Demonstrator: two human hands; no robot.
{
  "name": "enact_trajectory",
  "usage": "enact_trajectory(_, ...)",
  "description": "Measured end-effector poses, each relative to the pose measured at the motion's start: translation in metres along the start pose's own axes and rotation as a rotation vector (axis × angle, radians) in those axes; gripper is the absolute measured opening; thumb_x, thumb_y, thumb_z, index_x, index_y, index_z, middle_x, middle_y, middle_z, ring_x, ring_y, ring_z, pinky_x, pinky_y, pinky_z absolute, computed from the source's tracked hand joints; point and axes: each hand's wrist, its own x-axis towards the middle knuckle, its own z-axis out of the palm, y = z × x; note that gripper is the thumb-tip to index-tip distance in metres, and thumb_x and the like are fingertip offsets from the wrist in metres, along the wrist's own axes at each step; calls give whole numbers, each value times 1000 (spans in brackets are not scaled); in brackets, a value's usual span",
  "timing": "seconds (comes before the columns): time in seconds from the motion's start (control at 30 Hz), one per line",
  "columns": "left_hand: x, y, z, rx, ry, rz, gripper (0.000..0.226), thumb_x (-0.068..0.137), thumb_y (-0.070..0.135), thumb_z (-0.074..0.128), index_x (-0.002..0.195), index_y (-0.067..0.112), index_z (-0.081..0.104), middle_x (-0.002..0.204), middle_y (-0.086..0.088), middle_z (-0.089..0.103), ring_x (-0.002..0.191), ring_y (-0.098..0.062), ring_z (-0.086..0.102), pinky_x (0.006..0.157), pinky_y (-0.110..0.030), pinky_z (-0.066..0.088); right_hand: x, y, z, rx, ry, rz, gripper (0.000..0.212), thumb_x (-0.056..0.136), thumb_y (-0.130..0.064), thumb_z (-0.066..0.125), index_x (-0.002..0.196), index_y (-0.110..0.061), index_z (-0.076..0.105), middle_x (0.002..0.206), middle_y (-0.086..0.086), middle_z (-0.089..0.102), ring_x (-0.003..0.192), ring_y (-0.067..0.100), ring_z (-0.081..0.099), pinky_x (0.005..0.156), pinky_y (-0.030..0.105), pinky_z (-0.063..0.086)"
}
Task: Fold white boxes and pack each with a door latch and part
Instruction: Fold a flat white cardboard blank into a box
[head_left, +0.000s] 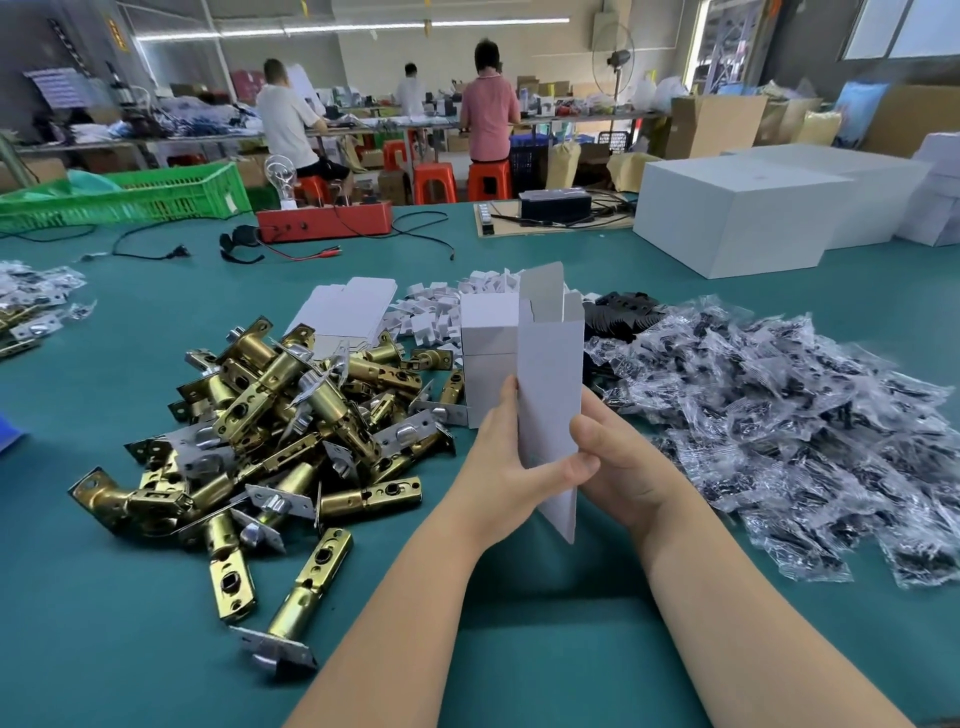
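Both hands grip one white box (548, 384) upright above the green bench (130, 649): the left hand (511, 457) pinches its lower left edge, the right hand (618, 462) curls round its right side. Brass door latches (270, 415) lie heaped left, bagged parts (779, 415) right.

The room is bright. Long ceiling lights (353, 26) glow white far above the green table (130, 597). Soft dark shadows lie on the table under the arms. Edges bend outward. People behind the table look fuzzy.
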Motion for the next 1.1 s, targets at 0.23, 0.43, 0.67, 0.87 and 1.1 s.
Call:
enact_trajectory(0.23,2,-2,0,16,16,14,80,65,55,71,137,39,40,125,4,58,120,-10,53,100,-33,47,1,1,-2,27,20,-27,89,67,-54,79,140,-16,45,141,21,47,130,37,45,110,55,34)
enact_trajectory(0.43,4,-2,-1,35,106,34,66,66,49,76,125,36,50,115,14,62,106,1,58,84,-18,49,5,2,-5,123,52,-46,87,65,-48,83,137,-12,49,136,17,54,126,35,51,102,42,45)
enact_trajectory(0.67,6,-11,-7,687,266,-38,133,49,68,75,149,28,-3,121,11,15,121,-12,17,110,-34,22,8,1,6,-307,741,-359,58,81,-26,62,135,-29,42,107,-16,64,98,11,61,80,22,50)
enact_trajectory(0.87,9,-19,-3,911,305,64,135,55,62,75,151,20,-10,120,5,13,118,-18,14,109,-35,13,8,5,3,-1271,905,-192,41,90,-24,63,127,-8,61,142,14,44,131,34,32,110,34,18)
enact_trajectory(1.1,7,-16,-2,987,266,83,136,58,65,74,153,16,-10,123,3,14,114,-18,14,105,-36,18,7,3,7,-1176,843,-172,29,85,-11,63,114,-7,65,119,9,60,111,24,43,99,33,32)
